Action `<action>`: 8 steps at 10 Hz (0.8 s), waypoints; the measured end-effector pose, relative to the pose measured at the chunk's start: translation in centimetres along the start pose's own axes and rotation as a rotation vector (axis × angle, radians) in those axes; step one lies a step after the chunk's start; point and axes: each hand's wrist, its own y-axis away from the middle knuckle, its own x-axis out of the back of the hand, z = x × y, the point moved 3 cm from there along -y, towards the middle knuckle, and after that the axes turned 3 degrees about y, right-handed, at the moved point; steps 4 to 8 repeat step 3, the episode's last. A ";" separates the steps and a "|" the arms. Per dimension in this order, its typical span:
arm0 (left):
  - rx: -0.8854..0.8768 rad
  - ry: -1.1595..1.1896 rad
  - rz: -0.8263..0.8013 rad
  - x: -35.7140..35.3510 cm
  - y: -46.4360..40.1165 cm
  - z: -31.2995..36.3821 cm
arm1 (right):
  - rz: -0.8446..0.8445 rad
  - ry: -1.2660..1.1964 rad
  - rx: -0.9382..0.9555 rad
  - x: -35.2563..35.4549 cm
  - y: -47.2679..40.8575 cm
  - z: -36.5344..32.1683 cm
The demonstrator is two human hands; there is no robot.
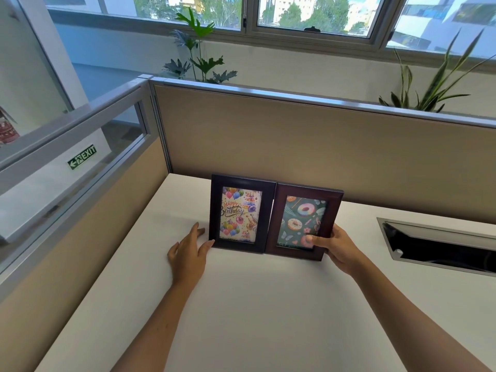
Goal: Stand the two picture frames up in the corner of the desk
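Broadly, the task appears close to completion but not signed off. Both frames are upright on the white desk (241, 304), side by side with inner edges touching, in the far left corner region near where the two beige partition panels (295, 146) meet, though some bare desk shows between them and the corner itself. The birthday frame (241, 213), on the left, stands with its base on the surface; the left hand (188, 253) lies beside it, fingers spread and relaxed, thumb tip touching the lower left corner of the frame rather than gripping it. The doughnut frame (304, 224), on the right, is held by the right hand (335, 248), thumb pressed on the front at the lower right and fingers wrapped behind the edge. Whether its rear stand is deployed cannot be told, as the backs are hidden. Remaining, in my judgement: confirm the right frame stands unaided, release it, and possibly push the pair deeper into the corner. A recessed cable tray (434, 245) lies well apart, to the right.
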 end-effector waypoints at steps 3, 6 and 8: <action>0.016 -0.041 -0.098 0.6 2.7 0.1 | 0.073 0.143 -0.101 2.0 3.4 1.6; 0.016 -0.041 -0.098 0.6 2.7 0.1 | 0.073 0.143 -0.101 2.0 3.4 1.6; 0.016 -0.041 -0.098 0.6 2.7 0.1 | 0.073 0.143 -0.101 2.0 3.4 1.6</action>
